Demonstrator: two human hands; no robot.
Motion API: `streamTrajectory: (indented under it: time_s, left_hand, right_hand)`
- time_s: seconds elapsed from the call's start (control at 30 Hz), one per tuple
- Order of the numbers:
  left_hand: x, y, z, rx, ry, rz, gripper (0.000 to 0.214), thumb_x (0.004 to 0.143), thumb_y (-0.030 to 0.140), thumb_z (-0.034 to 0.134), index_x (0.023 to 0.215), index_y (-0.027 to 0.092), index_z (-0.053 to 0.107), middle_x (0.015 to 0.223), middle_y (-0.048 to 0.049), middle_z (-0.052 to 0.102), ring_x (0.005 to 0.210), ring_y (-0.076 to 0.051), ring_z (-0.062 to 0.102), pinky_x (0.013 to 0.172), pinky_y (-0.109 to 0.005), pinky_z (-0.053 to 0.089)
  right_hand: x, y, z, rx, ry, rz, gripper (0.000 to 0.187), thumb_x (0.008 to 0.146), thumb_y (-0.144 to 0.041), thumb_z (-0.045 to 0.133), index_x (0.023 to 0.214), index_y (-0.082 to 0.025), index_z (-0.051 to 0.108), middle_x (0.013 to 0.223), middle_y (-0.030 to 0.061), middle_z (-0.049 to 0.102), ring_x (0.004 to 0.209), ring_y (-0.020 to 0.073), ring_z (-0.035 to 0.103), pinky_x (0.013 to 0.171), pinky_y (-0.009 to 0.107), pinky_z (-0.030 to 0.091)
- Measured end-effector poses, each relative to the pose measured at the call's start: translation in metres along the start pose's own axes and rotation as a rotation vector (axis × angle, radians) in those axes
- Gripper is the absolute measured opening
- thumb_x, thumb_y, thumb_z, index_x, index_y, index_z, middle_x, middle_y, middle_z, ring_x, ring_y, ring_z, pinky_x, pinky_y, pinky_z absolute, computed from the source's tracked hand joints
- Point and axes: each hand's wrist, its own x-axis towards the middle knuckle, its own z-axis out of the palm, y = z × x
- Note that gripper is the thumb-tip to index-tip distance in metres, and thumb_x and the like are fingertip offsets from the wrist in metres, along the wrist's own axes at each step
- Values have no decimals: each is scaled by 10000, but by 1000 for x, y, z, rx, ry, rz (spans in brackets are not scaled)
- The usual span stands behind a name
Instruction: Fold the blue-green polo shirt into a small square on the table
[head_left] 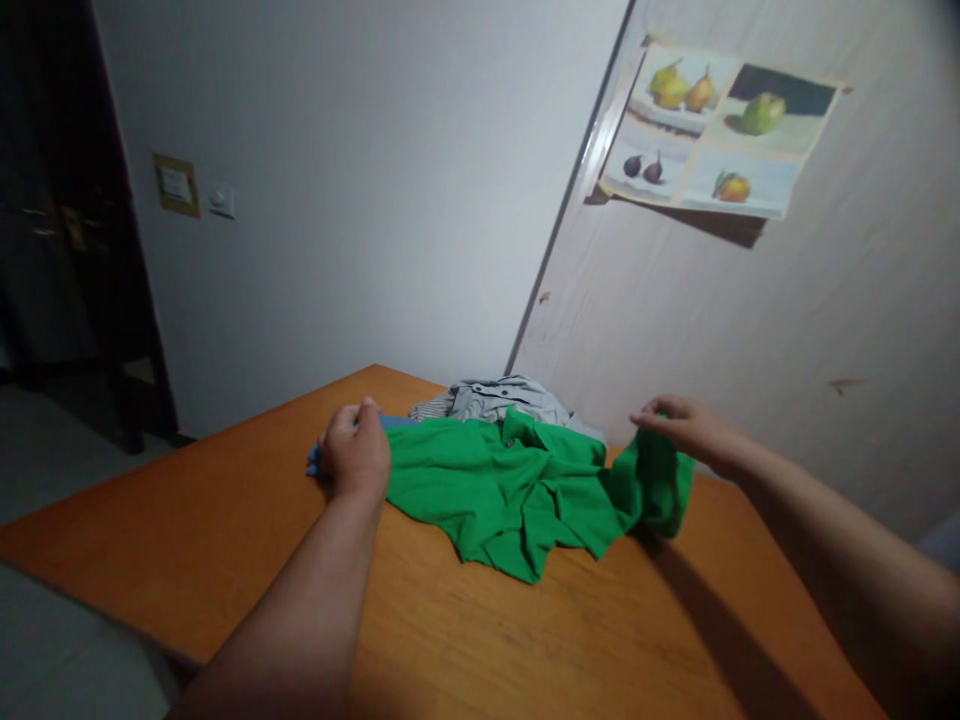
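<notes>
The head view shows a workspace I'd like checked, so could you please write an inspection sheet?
Surface: wooden table, shadowed at right.
Job's things: green garment, creased, one end raised.
Clutter: grey garment heaped behind; blue cloth, mostly hidden.
Hands: left hand closed on the green garment's left end; right hand pinching its raised end.
Cables: nothing seen.
Surroundings: fruit poster, wall switch, dark doorway.

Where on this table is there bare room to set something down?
Bare tabletop lies left of the left forearm, and in front of the green garment, between the forearms. It is crowded at the back, where grey clothing sits behind the garment, and at the left hand, beside blue cloth. The right hand holds the garment's right end.
</notes>
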Motion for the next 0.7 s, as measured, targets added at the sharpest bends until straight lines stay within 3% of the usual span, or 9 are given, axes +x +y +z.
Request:
streamTrajectory:
  time_s: [0.1,0.17,0.2,0.27,0.37,0.43,0.53,0.63,0.7]
  left_hand:
    - [0,-3,3,-5,59,18,347,883,526,472,760,242,628,851,-59,717,891,-249,655,810,-331,488]
    - [0,-4,5,-10,55,20,337,882,515,477,752,240,626,842,-56,717,882,-247,654,808,-327,490]
    - [0,-4,5,-16,57,14,334,881,511,480,750,240,623,839,-55,717,877,-245,653,806,-325,491]
    - [1,-5,6,-38,55,0,322,876,506,491,747,238,616,825,-49,711,855,-239,653,796,-319,490]
    - [0,-2,4,-82,50,-8,306,873,493,500,739,239,607,793,-38,695,814,-230,650,774,-315,484]
    - [-1,2,2,-87,59,-5,307,876,492,495,736,241,605,784,-37,691,801,-230,647,768,-318,480]
    - [-2,7,-3,-38,88,5,316,881,499,484,738,246,610,796,-40,695,814,-238,644,760,-323,475]
    - [-3,11,-8,27,114,8,307,884,495,479,758,254,622,810,-41,695,843,-247,638,746,-324,469]
    - [-3,11,-9,47,128,5,295,886,485,475,775,257,628,822,-45,692,859,-251,632,747,-328,467]
  right_hand:
    - [-19,-18,42,-183,-362,-148,515,692,-614,760,995,-203,694,833,34,679,779,217,618,668,299,484]
    - [-33,-28,69,-276,-598,-198,675,708,-633,749,1221,-203,662,1023,81,711,903,258,662,745,325,509]
    - [-41,-32,83,-331,-678,-228,735,705,-625,755,1299,-210,630,1103,99,709,960,280,668,780,338,512]
    - [-54,-34,109,-495,-719,-267,777,681,-578,775,1347,-214,610,1150,128,705,1005,327,674,790,367,510]
    - [-63,-33,138,-667,-637,-270,410,760,-409,686,1113,-202,712,994,122,732,918,327,691,719,362,493]
    - [-60,-35,141,-579,-628,-265,186,759,-294,631,899,-205,714,861,75,724,847,280,685,691,329,481]
    - [-40,-51,114,-62,-615,-210,81,745,-272,608,765,-204,647,724,9,671,737,203,649,641,280,490]
    - [-6,-82,68,569,-249,-154,160,729,-339,652,822,-223,592,705,-6,645,605,154,598,544,256,500]
    - [19,-104,45,873,9,-193,224,709,-324,659,892,-243,560,770,-5,671,652,153,636,606,266,551]
